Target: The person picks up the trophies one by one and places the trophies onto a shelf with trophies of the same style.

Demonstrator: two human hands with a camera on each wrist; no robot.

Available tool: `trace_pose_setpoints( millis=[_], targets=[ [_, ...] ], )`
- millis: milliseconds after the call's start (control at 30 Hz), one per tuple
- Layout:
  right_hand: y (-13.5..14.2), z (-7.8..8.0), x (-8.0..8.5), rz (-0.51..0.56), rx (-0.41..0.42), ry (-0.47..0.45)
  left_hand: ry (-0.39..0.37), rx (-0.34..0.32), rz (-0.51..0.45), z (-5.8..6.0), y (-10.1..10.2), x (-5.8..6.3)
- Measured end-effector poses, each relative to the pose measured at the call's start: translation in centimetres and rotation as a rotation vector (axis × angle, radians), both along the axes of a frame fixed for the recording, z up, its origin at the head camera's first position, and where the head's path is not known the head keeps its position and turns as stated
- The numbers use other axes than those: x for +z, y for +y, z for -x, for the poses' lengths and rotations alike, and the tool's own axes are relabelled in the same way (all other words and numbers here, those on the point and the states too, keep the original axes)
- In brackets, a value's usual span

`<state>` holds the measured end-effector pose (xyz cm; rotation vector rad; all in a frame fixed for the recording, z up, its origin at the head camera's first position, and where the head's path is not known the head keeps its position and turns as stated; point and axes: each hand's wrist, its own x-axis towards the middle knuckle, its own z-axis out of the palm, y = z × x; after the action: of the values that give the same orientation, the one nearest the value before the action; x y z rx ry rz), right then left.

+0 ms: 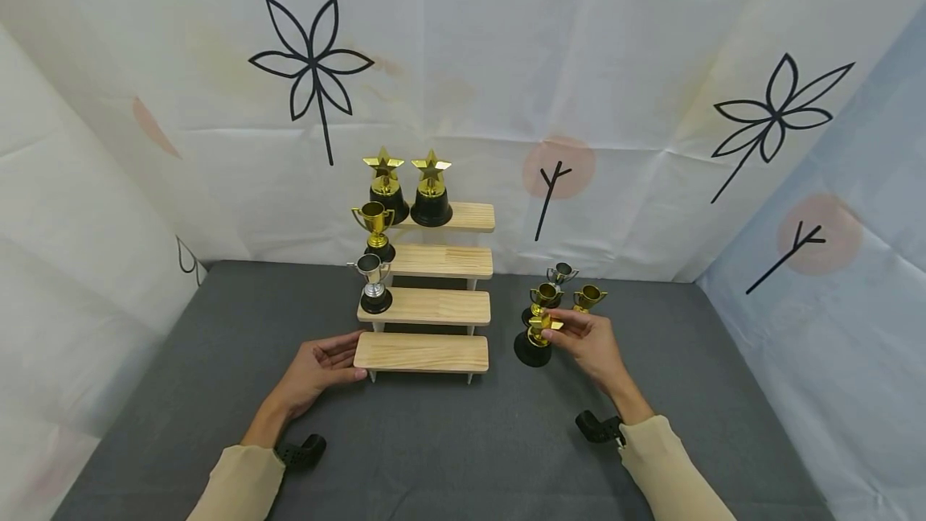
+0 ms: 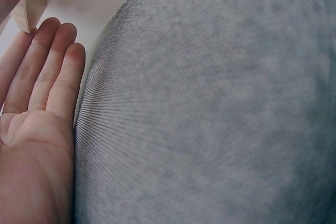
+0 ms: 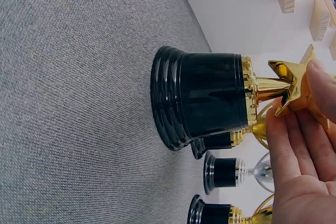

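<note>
One star trophy [image 1: 535, 342], right of head-view centre, gripped at star by right hand [image 1: 595, 350], thumb and fingers clamped. Three cup trophies [image 1: 546, 294] grouped behind. Wooden stand [image 1: 422, 352], frame centre, touched at lower left by left hand [image 1: 313, 372], fingers straight, together.

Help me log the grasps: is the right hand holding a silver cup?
No, the right wrist view shows the right hand pinching a gold star trophy by its star.
</note>
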<state>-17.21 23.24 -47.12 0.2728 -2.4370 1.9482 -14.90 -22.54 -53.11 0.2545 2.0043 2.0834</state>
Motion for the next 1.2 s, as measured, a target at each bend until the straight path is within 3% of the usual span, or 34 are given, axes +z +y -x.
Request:
trace_pose_setpoints(
  millis=[867,1200],
  targets=[
    [0.2,-0.04,-0.59,0.054,0.049,0.03,0.019,0.001,-0.024,-0.02,-0.14,-0.13],
    [-0.03,0.03,-0.32,0.054,0.028,0.036,0.016,-0.002,-0.02,-0.03,-0.03,-0.06]
  ],
)
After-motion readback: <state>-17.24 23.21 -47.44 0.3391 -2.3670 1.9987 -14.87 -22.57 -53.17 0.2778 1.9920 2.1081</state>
